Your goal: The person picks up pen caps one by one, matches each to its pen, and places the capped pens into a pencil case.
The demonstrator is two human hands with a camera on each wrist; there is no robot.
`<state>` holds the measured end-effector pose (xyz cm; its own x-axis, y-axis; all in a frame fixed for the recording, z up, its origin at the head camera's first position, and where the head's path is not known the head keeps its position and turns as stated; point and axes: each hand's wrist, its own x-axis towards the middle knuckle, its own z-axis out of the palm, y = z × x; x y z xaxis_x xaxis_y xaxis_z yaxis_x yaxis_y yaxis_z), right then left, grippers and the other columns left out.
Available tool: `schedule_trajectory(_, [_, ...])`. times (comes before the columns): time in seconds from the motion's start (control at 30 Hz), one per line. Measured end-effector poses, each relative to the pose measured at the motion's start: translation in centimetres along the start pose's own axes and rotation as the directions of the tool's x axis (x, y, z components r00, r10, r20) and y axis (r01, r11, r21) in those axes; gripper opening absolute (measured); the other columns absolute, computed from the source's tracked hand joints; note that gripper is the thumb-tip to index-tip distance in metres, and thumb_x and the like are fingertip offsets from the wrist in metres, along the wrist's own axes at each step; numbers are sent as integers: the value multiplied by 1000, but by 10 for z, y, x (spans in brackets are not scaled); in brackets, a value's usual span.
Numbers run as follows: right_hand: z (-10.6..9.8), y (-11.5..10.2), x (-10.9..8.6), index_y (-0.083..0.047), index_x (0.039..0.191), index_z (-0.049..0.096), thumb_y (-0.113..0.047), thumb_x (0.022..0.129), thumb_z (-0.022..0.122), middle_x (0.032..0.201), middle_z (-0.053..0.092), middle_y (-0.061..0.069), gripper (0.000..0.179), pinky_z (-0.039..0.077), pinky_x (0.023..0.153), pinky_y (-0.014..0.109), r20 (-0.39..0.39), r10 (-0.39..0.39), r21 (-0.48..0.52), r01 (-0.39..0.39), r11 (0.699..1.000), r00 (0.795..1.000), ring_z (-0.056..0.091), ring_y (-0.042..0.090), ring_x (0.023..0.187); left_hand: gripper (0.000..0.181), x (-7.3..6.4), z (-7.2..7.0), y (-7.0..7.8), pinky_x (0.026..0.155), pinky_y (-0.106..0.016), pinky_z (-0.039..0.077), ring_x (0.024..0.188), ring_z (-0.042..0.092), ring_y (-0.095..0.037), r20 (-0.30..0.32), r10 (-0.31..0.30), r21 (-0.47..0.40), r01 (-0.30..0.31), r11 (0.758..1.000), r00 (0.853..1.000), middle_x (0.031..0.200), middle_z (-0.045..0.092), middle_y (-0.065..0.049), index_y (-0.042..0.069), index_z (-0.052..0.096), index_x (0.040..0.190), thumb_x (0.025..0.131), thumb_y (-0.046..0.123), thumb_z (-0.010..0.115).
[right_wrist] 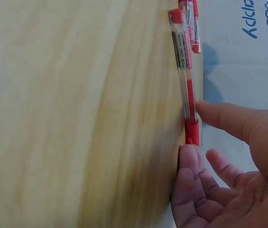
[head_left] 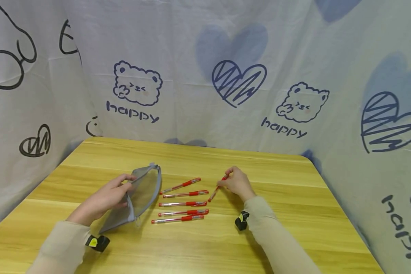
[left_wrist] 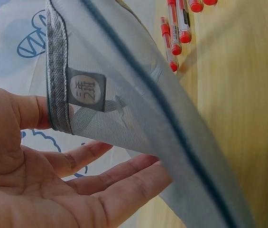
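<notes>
At the left of the table, my left hand [head_left: 102, 198] holds a grey mesh zipper pouch [head_left: 144, 192] by its near side, and the pouch's mouth gapes toward the right. In the left wrist view, the thumb is against the woven edge of the pouch [left_wrist: 58, 71], near a small label, while some fingertips disappear behind the mesh. Thumb and fingers of my right hand [head_left: 239, 184] pinch a red gel pen [head_left: 214, 195], which slants with its lower end near the tabletop. Several similar red pens [head_left: 183, 204] lie between the hands, roughly side by side.
The wood-grain table [head_left: 260, 236] runs back to a white curtain [head_left: 188, 114] printed with hearts and bears, which also hangs along both sides. Each wrist carries a small black camera, one on the left [head_left: 98, 242] and one on the right [head_left: 241, 220].
</notes>
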<state>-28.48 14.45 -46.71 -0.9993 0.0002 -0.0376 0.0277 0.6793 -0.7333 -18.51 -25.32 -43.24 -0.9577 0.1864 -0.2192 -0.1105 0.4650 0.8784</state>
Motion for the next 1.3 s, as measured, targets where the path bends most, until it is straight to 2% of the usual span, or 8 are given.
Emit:
schedule_trajectory(0.2, [-1,0,3,-3,122,60,-14,89,87,104,77,15,44,49,62,26,-15,20,-42,-20,999,1000,69,19,77,53,0,0,-1,109,-57,54,154,33,-52,-4,-8,-7,8,1000,1000,167,27,-34,2,30,163,114,23,33])
schedule_trajectory(0.3, [-4,0,3,-2,120,62,-13,88,87,98,79,16,42,50,68,27,-20,25,-60,-26,998,999,73,21,80,54,0,-1,-2,109,-57,55,154,32,-52,-6,-11,-10,11,1000,1000,167,27,-34,2,30,163,114,23,33])
schedule_trajectory(0.5, [-7,-1,1,-2,113,67,-15,90,86,79,79,9,32,53,74,29,11,25,-94,-24,995,1000,75,15,68,55,0,-2,-4,107,-55,56,150,38,-49,-13,-18,-6,18,1000,1000,164,32,-33,3,31,164,113,24,34])
schedule_trajectory(0.7, [-7,-4,0,-5,98,71,-14,89,85,82,78,8,19,52,70,25,43,3,-137,3,991,999,74,13,66,54,-3,-4,-6,104,-52,59,145,46,-45,-18,-6,-1,6,1000,1000,159,40,-34,3,31,164,114,24,32])
schedule_trajectory(0.87, [-8,-3,0,-5,94,71,-14,92,82,85,77,8,15,55,69,27,61,6,-136,2,991,998,74,13,65,54,-4,-3,-5,105,-53,58,146,45,-45,-17,-2,-4,2,1000,1000,160,38,-33,3,31,164,114,24,33])
schedule_trajectory(1.03, [-10,2,2,-3,101,70,-16,95,78,85,77,9,16,59,66,27,81,15,-55,-10,998,997,72,11,61,54,-4,-1,-2,106,-56,56,147,43,-47,-21,-1,-5,1,1000,1000,163,34,-33,2,30,164,115,24,32])
schedule_trajectory(1.17, [-11,1,2,-1,109,69,-15,95,73,81,76,8,20,56,62,24,78,26,24,-27,999,997,70,9,61,54,-4,-1,0,107,-56,56,145,45,-45,-22,3,-13,-4,1000,1000,164,32,-33,1,30,164,114,22,34])
schedule_trajectory(1.3, [-11,-5,-1,1,117,68,-14,98,71,89,79,12,25,61,69,27,90,5,122,-16,992,996,74,11,67,55,-4,-1,1,106,-55,57,142,47,-42,-23,9,-23,-9,1000,1000,163,33,-33,1,30,164,113,22,36])
